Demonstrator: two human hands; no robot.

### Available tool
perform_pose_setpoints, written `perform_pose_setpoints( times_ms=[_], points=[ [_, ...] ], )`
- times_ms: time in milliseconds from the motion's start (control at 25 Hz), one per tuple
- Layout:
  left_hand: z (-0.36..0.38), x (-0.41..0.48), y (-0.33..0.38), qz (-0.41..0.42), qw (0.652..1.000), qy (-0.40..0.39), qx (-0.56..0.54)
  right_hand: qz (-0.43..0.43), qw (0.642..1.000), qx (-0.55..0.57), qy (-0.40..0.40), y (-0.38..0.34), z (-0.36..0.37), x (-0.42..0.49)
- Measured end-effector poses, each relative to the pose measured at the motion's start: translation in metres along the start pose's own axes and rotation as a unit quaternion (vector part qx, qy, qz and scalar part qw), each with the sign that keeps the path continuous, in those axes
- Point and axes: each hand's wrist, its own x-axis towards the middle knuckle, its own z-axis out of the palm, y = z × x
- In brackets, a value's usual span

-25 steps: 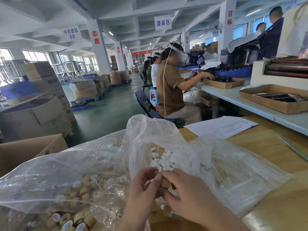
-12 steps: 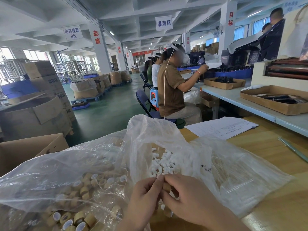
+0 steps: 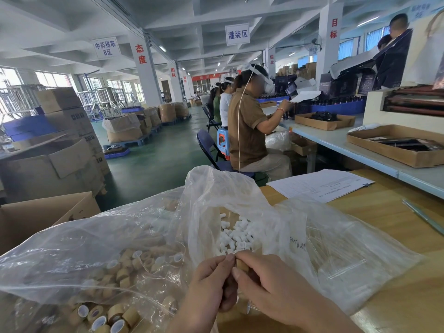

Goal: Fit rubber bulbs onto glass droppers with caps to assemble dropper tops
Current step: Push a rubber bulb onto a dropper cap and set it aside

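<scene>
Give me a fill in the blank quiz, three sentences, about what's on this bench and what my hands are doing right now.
The white rubber bulbs lie inside a whitish plastic ____.
The loose tan caps lie to the ____ of those bulbs.
The left hand and the right hand together pinch one tan ____.
Missing words: bag; left; cap.

The clear plastic bags are shining and crinkling. The tan caps are looking dull, like wood. The white bulbs are looking matt. The wooden surface is gleaming smooth.
</scene>
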Motion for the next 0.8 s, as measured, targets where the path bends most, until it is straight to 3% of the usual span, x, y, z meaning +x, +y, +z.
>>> perform_pose_setpoints(
  times_ms=[400,600,800],
  points=[
    [-0.002,-0.001,-0.002,-0.017,1.0,-0.023,-0.013,-0.006,0.999,0.03,0.013,0.002,0.006,-0.001],
    [-0.003,0.002,-0.004,0.045,0.993,0.046,0.099,0.006,0.994,0.109,0.003,0.003,0.01,0.001],
    [-0.002,0.0,-0.008,0.127,0.956,0.111,0.241,0.021,0.992,0.121,0.0,0.004,0.009,0.003]
  ],
)
